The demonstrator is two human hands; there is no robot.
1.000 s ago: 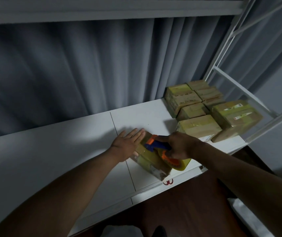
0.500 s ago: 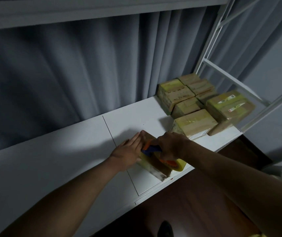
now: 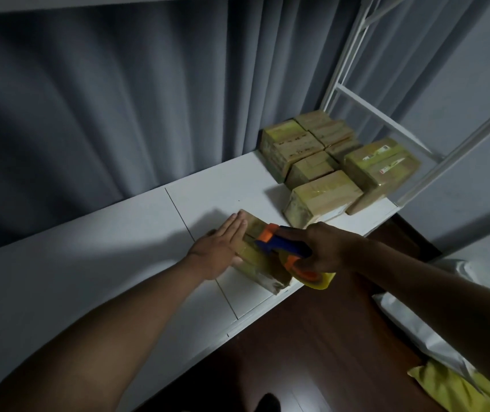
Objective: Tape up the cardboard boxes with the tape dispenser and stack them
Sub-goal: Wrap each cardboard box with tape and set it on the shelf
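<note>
Taping is underway on the cardboard box lying at the table edge, just below centre frame. The left hand is lying flat on the box's left side, fingers straight and pressed together, steadying it. The right hand is gripping the tape dispenser, fingers curled round its blue handle, the orange end resting on the box top. Judging by this, the pull should be running straight along the seam with steady downward pressure while the flat hand is keeping the box from sliding off the edge. Other taped boxes are sitting clustered at the upper right. Dim light is hiding the seam itself and the tape strip; the dispenser's blade is not visible.
</note>
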